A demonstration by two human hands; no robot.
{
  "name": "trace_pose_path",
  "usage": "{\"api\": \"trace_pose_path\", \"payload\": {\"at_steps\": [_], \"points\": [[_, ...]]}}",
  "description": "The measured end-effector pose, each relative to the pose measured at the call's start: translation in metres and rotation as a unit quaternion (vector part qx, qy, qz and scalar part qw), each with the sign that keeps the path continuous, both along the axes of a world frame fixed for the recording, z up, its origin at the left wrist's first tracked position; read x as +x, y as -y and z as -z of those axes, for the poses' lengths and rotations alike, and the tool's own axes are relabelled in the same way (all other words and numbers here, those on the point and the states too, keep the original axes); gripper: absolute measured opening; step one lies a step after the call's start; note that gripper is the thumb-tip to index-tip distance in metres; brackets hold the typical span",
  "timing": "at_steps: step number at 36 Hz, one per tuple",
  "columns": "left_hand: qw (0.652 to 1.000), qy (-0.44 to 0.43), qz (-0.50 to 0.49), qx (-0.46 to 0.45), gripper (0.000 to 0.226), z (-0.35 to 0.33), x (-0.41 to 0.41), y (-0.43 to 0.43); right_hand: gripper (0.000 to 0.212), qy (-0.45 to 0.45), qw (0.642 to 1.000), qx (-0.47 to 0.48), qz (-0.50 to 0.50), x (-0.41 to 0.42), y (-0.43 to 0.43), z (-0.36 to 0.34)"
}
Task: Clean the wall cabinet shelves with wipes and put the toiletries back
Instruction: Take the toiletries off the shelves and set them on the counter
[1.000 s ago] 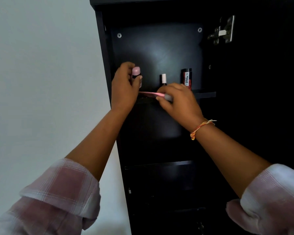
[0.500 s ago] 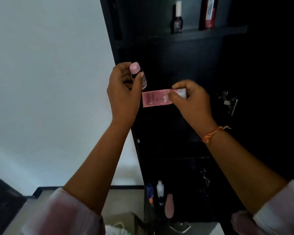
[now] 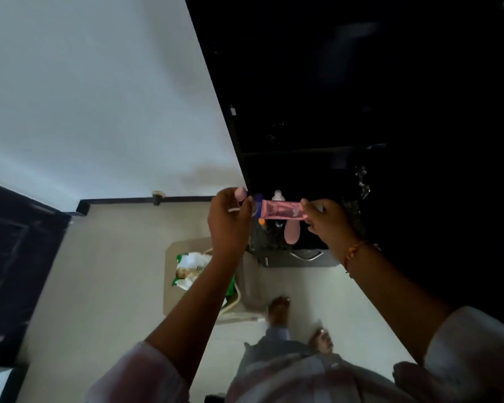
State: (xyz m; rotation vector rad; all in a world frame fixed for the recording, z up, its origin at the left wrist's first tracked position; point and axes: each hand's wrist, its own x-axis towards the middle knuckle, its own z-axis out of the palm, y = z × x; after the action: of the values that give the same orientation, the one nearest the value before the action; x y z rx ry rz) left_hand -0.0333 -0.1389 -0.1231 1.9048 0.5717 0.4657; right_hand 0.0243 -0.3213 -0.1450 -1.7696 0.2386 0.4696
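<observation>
My left hand (image 3: 230,225) grips a small bottle with a pink cap (image 3: 241,194). My right hand (image 3: 329,225) pinches the white-capped end of a pink tube (image 3: 282,213), held level between the two hands. Both hands hover in front of the black cabinet (image 3: 361,82), low down over its bottom shelf. Behind the tube stand several toiletries: a white-capped bottle (image 3: 278,195), a blue bottle (image 3: 259,197) and a pink bottle (image 3: 291,234).
A pack of wipes (image 3: 191,270) lies on a beige stool (image 3: 172,286) on the floor below my left arm. A grey handle piece (image 3: 303,257) sits at the cabinet's foot. My bare feet (image 3: 280,309) stand near it. A dark door (image 3: 12,257) is on the left.
Both hands came down from the top shelf with the pink-capped bottle and the pink tube. The view tilted down to the floor and the bottom shelf.
</observation>
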Motion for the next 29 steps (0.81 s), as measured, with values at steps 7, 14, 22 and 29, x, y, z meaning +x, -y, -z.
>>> {"api": "trace_pose_path", "payload": {"at_steps": [7,14,22,29], "points": [[0.987,-0.153,-0.044,-0.033,0.014,0.091,-0.019,-0.006,0.026,-0.101,0.993,-0.054,-0.038,-0.033,-0.007,0.086],[0.978,-0.204,-0.049,-0.009,0.014,0.139,-0.006,-0.008,0.032,-0.152,0.984,-0.079,-0.046,-0.039,-0.021,0.180],[0.966,-0.254,-0.028,0.023,0.018,0.166,0.014,-0.008,0.029,-0.219,0.975,-0.030,0.006,-0.031,-0.043,0.191],[0.967,-0.249,-0.025,0.035,0.018,0.182,0.026,-0.013,0.022,-0.221,0.974,-0.043,0.035,-0.023,-0.048,0.221]]}}
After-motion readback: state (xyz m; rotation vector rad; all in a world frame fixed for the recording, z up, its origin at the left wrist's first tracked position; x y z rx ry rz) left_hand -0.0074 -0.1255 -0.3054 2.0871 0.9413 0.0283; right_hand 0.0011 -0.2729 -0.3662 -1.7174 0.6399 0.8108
